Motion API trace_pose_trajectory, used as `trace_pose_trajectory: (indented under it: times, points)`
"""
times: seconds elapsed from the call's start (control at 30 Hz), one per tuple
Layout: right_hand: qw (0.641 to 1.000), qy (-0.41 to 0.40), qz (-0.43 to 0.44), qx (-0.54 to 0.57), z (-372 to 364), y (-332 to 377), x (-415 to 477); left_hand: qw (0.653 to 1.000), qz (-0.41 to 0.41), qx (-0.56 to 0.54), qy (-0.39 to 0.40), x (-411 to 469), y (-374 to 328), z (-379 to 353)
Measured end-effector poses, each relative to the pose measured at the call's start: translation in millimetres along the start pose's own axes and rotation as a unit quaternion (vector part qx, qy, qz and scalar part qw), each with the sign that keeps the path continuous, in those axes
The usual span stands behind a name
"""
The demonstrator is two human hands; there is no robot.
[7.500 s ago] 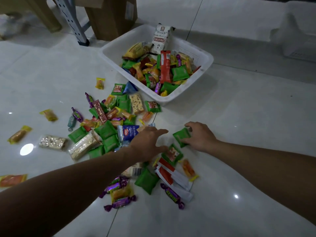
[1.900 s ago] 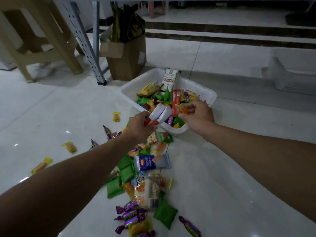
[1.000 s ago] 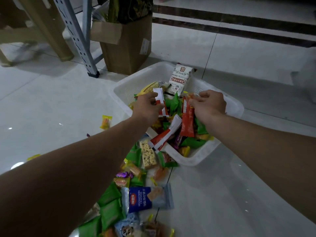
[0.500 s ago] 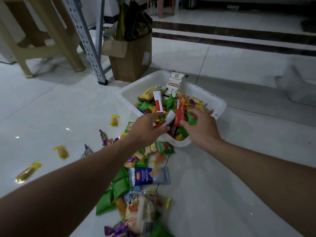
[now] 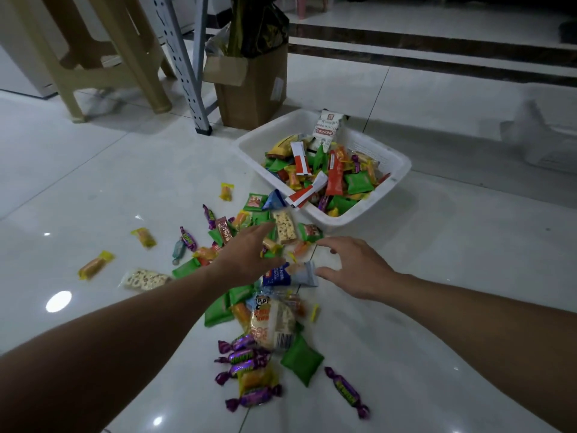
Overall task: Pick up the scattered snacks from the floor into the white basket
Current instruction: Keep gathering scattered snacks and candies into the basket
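Observation:
The white basket (image 5: 396, 179) stands on the floor ahead, heaped with wrapped snacks. Many snacks lie scattered in front of it: green packets, purple candies (image 5: 246, 357), a cereal bar (image 5: 284, 227), a blue packet (image 5: 288, 275) and a large rice cracker pack (image 5: 273, 323). My left hand (image 5: 246, 254) hovers over the pile with fingers spread, holding nothing. My right hand (image 5: 356, 267) is open just right of the blue packet, fingers reaching toward the pile.
A cardboard box (image 5: 253, 85) stands behind the basket. A grey metal rack leg (image 5: 187, 76) and a beige plastic stool (image 5: 103, 57) are at the back left. Stray yellow candies (image 5: 95, 265) lie far left on the white tiles.
Both hands have pulled back from the basket, empty, and come down over the pile on the floor. The red-and-white sachets now lie in the basket.

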State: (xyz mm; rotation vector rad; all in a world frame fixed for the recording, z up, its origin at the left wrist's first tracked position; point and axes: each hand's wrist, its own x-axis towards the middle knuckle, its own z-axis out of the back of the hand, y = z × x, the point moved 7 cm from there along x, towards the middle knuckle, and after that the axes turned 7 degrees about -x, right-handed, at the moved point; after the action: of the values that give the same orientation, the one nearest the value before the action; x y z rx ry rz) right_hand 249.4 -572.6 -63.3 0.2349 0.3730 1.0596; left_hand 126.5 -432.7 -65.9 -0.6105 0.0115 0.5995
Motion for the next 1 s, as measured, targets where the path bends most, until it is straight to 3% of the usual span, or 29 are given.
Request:
trace_pose_trajectory:
  times: [0.2,0.57,0.67,0.87,1.0]
  points:
    - [0.995,-0.083,-0.017,0.051,24.1,17.9,20.6,0.999,0.006,-0.023,-0.022,6.9,5.6,12.5]
    - [0.966,-0.166,-0.102,0.172,54.1,-0.3,58.5,0.964,0.079,-0.233,-0.099,69.9,-14.0,19.0]
    - [0.965,-0.168,-0.116,0.163,55.8,-15.7,62.6,0.943,0.110,-0.292,-0.118,85.7,-17.2,15.8]
    - [0.978,-0.157,-0.121,0.066,72.6,-39.9,66.7,0.947,0.103,-0.251,-0.170,102.4,-25.6,14.5]
    - [0.973,-0.175,-0.133,0.070,79.8,-52.5,71.3,0.913,0.100,-0.320,-0.231,104.9,-23.8,29.0]
